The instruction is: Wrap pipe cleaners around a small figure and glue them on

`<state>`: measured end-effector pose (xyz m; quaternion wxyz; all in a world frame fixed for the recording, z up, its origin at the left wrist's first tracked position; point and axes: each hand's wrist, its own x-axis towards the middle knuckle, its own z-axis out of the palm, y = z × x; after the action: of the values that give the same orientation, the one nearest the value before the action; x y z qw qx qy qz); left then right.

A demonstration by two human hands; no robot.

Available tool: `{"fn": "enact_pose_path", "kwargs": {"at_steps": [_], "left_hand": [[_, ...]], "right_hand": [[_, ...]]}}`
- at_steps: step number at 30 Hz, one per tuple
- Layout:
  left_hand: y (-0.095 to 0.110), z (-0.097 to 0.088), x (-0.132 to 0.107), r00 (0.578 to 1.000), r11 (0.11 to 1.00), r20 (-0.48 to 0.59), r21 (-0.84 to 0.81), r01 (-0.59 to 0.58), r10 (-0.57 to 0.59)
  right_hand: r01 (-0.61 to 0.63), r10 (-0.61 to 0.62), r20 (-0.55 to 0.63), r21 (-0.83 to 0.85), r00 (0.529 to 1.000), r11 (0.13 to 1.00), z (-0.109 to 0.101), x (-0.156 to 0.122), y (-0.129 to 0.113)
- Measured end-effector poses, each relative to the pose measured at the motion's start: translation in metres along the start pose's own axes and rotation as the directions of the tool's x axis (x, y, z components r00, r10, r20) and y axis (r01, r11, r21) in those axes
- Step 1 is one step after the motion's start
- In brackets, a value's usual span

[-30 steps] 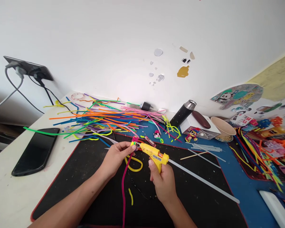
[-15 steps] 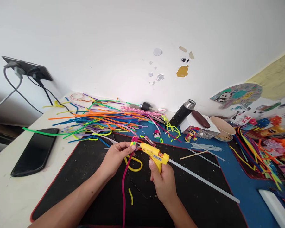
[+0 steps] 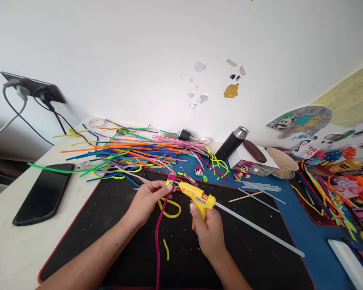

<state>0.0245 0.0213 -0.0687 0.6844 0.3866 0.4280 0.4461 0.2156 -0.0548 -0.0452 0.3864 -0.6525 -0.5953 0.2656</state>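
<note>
Pinched between the thumb and fingers of my left hand (image 3: 151, 199) is a small pipe-cleaner figure (image 3: 170, 179) in pink, yellow and green. A long magenta pipe cleaner (image 3: 157, 241) hangs from it toward the front edge. My right hand (image 3: 210, 231) is wrapped round the handle of a yellow glue gun (image 3: 196, 194), whose nozzle points left at the figure; whether they touch I cannot tell. A long translucent glue stick (image 3: 260, 229) sticks out of the gun's back. Below the figure lies a yellow pipe-cleaner loop (image 3: 171, 215), partly behind my left hand.
A heap of coloured pipe cleaners (image 3: 133, 151) lies behind the black mat (image 3: 109, 241). A phone (image 3: 45, 193) is at left. A black flask (image 3: 231, 143), a white box (image 3: 263, 165), a small finished figure (image 3: 243, 171) and loose glue sticks (image 3: 260, 186) stand or lie at right.
The whole view has shifted very slightly. Both hands, the figure and the glue gun keep the same positions relative to each other.
</note>
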Motion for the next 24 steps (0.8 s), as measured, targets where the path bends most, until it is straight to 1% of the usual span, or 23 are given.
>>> {"fn": "enact_pose_path", "kwargs": {"at_steps": [6, 13, 17, 21, 24], "left_hand": [[0.0022, 0.0008, -0.0007, 1.000, 0.998, -0.011, 0.056, -0.014, 0.014], [0.0040, 0.0012, -0.0008, 1.000, 0.999, -0.006, 0.042, -0.008, 0.008], [0.0029, 0.0010, -0.0006, 1.000, 0.999, -0.008, 0.031, 0.010, -0.010], [0.0030, 0.0014, -0.0013, 1.000, 0.999, -0.006, 0.032, 0.018, -0.018], [0.0037, 0.0017, -0.0014, 1.000, 1.000, -0.006, 0.023, 0.018, -0.018]], "right_hand": [[-0.003, 0.003, -0.011, -0.004, 1.000, 1.000, 0.0009, -0.0007, 0.0043], [-0.039, 0.039, 0.005, 0.021, 0.999, 0.999, 0.0001, -0.0009, 0.0003], [-0.055, 0.055, 0.000, 0.047, 0.999, 0.997, 0.0011, -0.0026, 0.0035], [-0.119, 0.118, 0.012, 0.112, 0.993, 0.987, 0.0029, -0.0046, 0.0082], [-0.225, 0.222, 0.040, 0.233, 0.974, 0.946, 0.0031, -0.0049, 0.0100]]}}
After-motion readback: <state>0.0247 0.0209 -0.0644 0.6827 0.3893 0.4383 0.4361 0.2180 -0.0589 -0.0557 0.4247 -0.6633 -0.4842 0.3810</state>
